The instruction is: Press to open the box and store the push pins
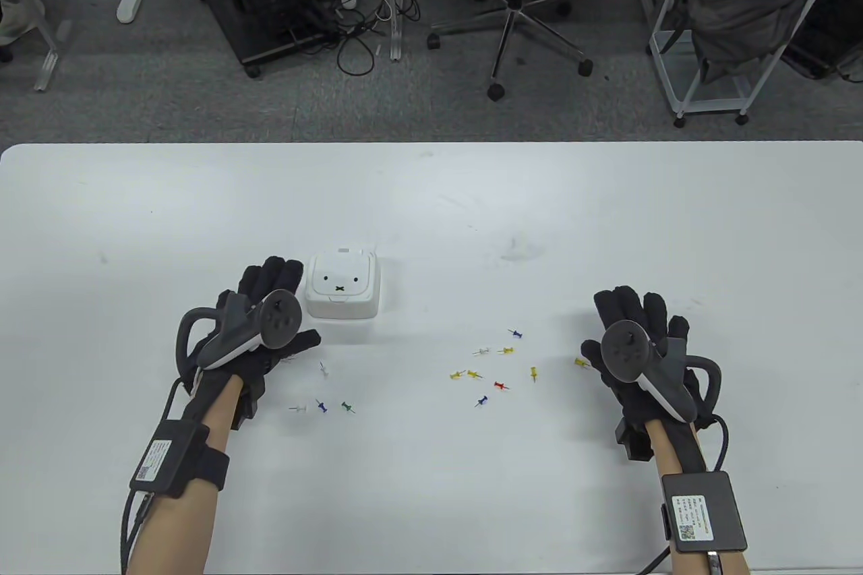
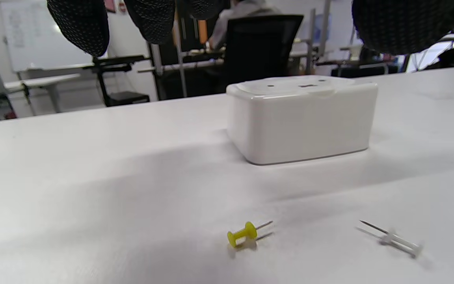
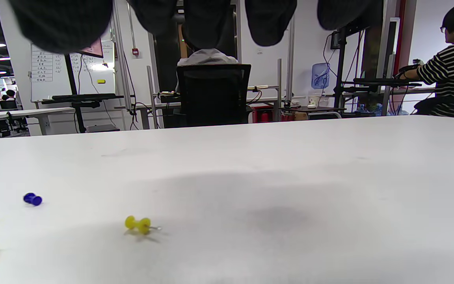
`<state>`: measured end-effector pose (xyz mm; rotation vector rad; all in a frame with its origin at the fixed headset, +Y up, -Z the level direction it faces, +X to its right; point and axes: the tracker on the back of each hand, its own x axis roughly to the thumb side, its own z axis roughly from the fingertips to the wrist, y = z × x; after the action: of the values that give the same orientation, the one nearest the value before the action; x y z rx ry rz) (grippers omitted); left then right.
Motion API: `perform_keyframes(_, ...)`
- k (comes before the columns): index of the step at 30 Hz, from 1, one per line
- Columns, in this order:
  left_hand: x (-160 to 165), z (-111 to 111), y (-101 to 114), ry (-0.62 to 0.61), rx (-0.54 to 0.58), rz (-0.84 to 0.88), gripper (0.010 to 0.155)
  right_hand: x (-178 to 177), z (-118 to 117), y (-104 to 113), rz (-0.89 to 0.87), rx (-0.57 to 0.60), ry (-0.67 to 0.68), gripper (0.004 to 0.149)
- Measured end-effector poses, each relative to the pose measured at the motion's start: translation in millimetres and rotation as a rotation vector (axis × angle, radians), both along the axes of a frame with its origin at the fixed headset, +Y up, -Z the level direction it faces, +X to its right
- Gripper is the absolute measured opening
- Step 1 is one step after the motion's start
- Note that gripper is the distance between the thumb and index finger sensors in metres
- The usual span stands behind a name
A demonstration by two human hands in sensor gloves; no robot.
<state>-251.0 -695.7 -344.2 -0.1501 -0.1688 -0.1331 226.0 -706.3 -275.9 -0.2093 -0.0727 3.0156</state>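
The white box (image 1: 342, 285) with a bunny face on its lid sits closed on the table; it also shows in the left wrist view (image 2: 302, 118). My left hand (image 1: 270, 309) hovers spread and empty just left of the box, its fingers (image 2: 81, 23) hanging above the table. A yellow pin (image 2: 244, 233) and a clear pin (image 2: 396, 240) lie under it. My right hand (image 1: 637, 332) is spread and empty at the right, fingers (image 3: 270, 19) above the table. A yellow pin (image 1: 581, 362) lies beside its thumb and shows in the right wrist view (image 3: 140, 225).
Several coloured push pins (image 1: 499, 366) lie scattered between the hands. A white pin (image 1: 324, 369), a blue pin (image 1: 321, 406) and a green pin (image 1: 348, 407) lie near my left hand. An office chair (image 1: 519, 2) stands beyond the table's far edge (image 1: 431, 145).
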Motion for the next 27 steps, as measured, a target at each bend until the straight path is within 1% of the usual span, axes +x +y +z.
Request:
perform_keyframes(4,11.8,-32.6,-6.8,-0.003,-0.047,-0.045,0.105,0.8,-0.6,-1.8,-0.006,-0.014,0.0,0.072)
perform_keyframes(8,25.3,-58.1,-12.7,-0.026,-0.104,-0.031,0.112,-0.4,-0.7,-2.9,0.0,-0.024,0.008,0.072)
perform_keyframes(12,37.8,-75.6,-19.8,-0.059,-0.132,-0.059,0.117,0.0,-0.8,-3.1,-0.005,-0.023,0.008,0.073)
perform_keyframes(13,41.3,-80.1,-24.0,-0.061,-0.158,-0.063,0.118,-0.4,-1.0,-3.8,-0.005,-0.026,0.01,0.073)
perform_keyframes(16,48.0,-85.2,-35.9,-0.06,-0.199,-0.079,0.116,-1.6,-1.4,-6.0,0.004,-0.04,0.017,0.074)
perform_keyframes(17,48.2,-83.2,-36.0,-0.06,-0.124,-0.111,0.116,-1.8,-1.6,-6.3,0.003,-0.042,0.017,0.074)
perform_keyframes(18,48.5,-85.2,-35.6,-0.082,-0.102,-0.127,0.118,-1.9,-1.8,-6.3,0.001,-0.041,0.017,0.074)
perform_keyframes(19,47.8,-85.1,-35.2,-0.06,-0.137,-0.111,0.118,-1.9,-1.5,-6.2,-0.002,-0.04,0.018,0.073)
perform_keyframes(23,43.6,-80.4,-34.8,-0.07,-0.119,-0.108,0.119,-2.3,-1.0,-4.7,0.004,-0.037,0.028,0.073)
perform_keyframes(25,40.1,-75.8,-29.4,-0.076,-0.099,-0.131,0.119,-3.7,0.7,-0.3,-0.001,-0.009,0.041,0.073)
perform_keyframes(27,37.5,-70.8,-21.4,-0.08,-0.095,-0.085,0.119,-5.8,1.4,1.4,0.003,0.007,0.052,0.074)
